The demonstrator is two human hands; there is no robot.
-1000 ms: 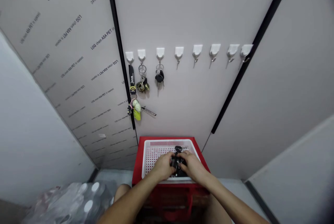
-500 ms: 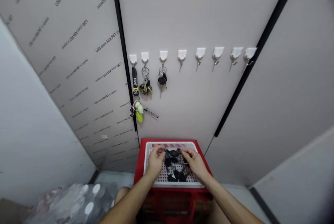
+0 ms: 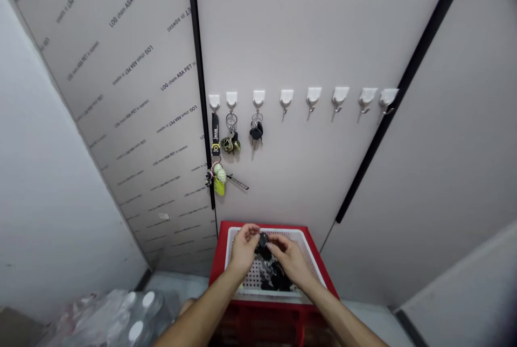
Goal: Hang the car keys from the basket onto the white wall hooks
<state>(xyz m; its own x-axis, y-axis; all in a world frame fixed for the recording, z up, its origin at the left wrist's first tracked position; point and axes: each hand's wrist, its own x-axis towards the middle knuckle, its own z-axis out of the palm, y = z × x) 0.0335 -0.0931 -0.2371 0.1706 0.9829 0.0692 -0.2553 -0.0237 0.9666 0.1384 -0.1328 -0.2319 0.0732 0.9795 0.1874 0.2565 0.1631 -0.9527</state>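
Observation:
Both my hands hover over a white perforated basket (image 3: 234, 239) that sits on a red crate (image 3: 221, 261). My left hand (image 3: 243, 247) and my right hand (image 3: 288, 256) are closed, pinching a black key fob (image 3: 263, 241) between them just above the basket. More dark keys (image 3: 277, 279) lie in the basket below. On the wall above runs a row of white hooks (image 3: 286, 97); the three on the left carry keychains: a black strap with a yellow charm (image 3: 218, 181), a gold-green bunch (image 3: 231, 144) and a black key (image 3: 256, 131).
Several hooks to the right, up to the last hook (image 3: 388, 97), hang bare. Black vertical strips (image 3: 200, 83) divide the wall panels. A pack of plastic bottles (image 3: 117, 317) in wrap lies at the lower left on the floor.
My hands rose from the pile in the basket and lifted a black key fob. The camera tilted, so the hooks sit lower in the picture.

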